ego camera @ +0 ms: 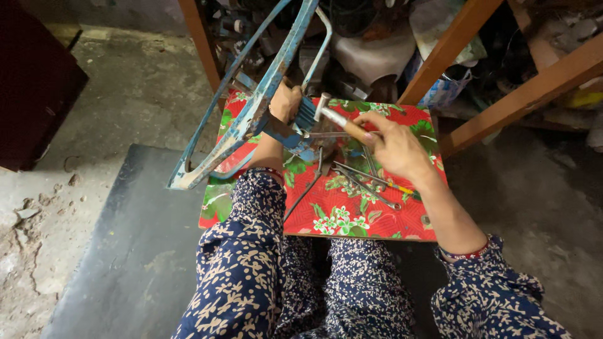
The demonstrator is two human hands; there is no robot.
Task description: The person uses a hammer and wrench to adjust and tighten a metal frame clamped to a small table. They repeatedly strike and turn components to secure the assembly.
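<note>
Blue, chipped paint covers the metal frame (251, 107) that the left hand (286, 100) clamps at its lower bracket, propped on the desk (370, 220). The right hand (392, 144) is closed around the wooden handle of a small hammer (333, 116), its head just beside the bracket. A glancing blow could catch the left fingers, which sit very near. Loose wrenches (364, 182) lie on the floral cover; no container shows clearly.

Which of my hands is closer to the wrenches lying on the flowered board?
Right. The right hand, holding the hammer, hovers directly above the wrenches. The left hand grips the blue metal frame farther up the flowered board.
</note>
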